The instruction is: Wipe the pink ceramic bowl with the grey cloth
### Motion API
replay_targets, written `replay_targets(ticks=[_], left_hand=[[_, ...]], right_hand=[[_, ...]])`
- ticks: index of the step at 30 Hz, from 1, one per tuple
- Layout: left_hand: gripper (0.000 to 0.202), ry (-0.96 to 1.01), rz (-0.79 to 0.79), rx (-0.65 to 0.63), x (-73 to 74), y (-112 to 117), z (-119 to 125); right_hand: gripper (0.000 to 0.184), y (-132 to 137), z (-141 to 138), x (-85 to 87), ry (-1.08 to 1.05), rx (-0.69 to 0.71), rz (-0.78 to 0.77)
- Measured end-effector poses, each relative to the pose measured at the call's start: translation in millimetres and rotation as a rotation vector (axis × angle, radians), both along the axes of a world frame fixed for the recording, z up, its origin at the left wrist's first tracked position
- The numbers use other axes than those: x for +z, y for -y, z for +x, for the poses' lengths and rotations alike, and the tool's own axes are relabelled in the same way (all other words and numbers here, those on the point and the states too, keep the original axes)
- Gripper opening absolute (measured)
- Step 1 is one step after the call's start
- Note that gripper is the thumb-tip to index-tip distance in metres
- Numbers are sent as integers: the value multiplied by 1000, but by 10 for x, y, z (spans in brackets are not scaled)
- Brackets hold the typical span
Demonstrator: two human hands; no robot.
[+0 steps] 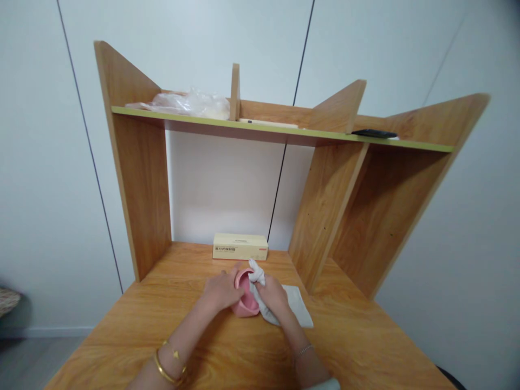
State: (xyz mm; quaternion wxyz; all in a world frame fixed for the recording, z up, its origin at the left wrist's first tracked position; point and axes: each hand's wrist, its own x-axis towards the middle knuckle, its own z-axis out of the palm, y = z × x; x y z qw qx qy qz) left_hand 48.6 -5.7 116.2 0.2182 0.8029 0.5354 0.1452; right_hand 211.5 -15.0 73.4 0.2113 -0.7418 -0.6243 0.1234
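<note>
A pink cup [245, 297] lies tipped on its side on the wooden desk [170, 325], its mouth facing right. My left hand [221, 290] is wrapped round the cup's left side. My right hand [273, 295] is closed on a white cloth [257, 277], bunched at the cup's rim. The rest of the cloth [298, 309] trails flat on the desk to the right, under my right wrist.
A cream rectangular box [240, 246] lies at the back of the desk. The wooden hutch has a shelf [280, 130] above, with a clear plastic bag [187, 103] at left and a dark flat object [374, 133] at right. An upright divider [325, 206] stands right of my hands.
</note>
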Motion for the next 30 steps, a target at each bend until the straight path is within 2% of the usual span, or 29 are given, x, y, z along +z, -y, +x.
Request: replay_targets(ticks=[2,4,6,8,10,13,15,20,25,30], left_hand=[[66,90,-38,-34,-103,27,-44],[80,353,-143,-134,-238,65,-56],[81,512,-125,-93,-358,97,-41],[76,518,-86,-24,-413,113,-22],[74,404,-48,12,-387,116,-16],[75,173,-11,13,-252,117,-24],[75,105,-5,3,-163,123,-21],[73,40,6,7,-72,129,29],[66,-20,4,5,-32,103,51],[71,-32,-3,-39,13,81,23]], right_hand=[[29,5,-7,-62,-32,2,6],[30,10,-36,-102,-47,1,9],[30,16,-78,-104,-37,-10,9],[29,18,-123,-58,-1,-33,9],[28,11,-167,28,52,-58,13],[30,1,-212,158,135,-65,28],[30,9,-216,204,173,-56,21],[24,43,-164,244,211,-41,-66],[29,20,-180,335,253,-52,-9],[27,49,-177,317,265,-29,-60]])
